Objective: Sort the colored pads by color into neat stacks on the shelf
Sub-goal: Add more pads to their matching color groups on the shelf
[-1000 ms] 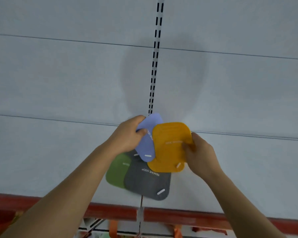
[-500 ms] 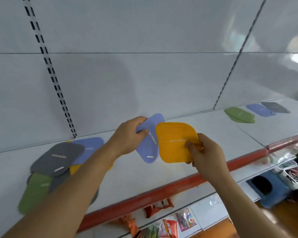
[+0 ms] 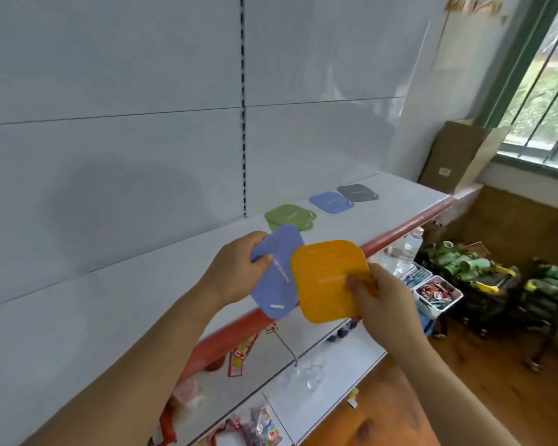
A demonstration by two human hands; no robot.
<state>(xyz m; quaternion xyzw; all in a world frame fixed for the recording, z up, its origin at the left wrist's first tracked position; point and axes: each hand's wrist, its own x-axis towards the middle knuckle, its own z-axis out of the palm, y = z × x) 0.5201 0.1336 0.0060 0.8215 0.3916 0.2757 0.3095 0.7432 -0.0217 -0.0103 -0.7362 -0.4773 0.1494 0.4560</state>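
My left hand (image 3: pixel 234 273) grips a blue pad (image 3: pixel 276 284) by its upper left corner, above the shelf's front edge. An orange pad (image 3: pixel 327 278) is pinched at its right edge by my right hand (image 3: pixel 382 296) and overlaps the blue pad's right side. Farther right on the white shelf (image 3: pixel 400 196) lie a green stack (image 3: pixel 290 216), a blue stack (image 3: pixel 331 201) and a grey stack (image 3: pixel 356 192) in a row.
A red strip (image 3: pixel 409 225) runs along the shelf's front edge. Lower shelves hold snack packets (image 3: pixel 260 424) and a water bottle (image 3: pixel 406 249). A cardboard box (image 3: pixel 455 156) stands by the window. Baskets of goods (image 3: pixel 435 292) sit on the wooden floor.
My view has swung right along the shelf, away from the mixed pile at the left. The sorted stacks are now close ahead. Both hands still hold their pads.
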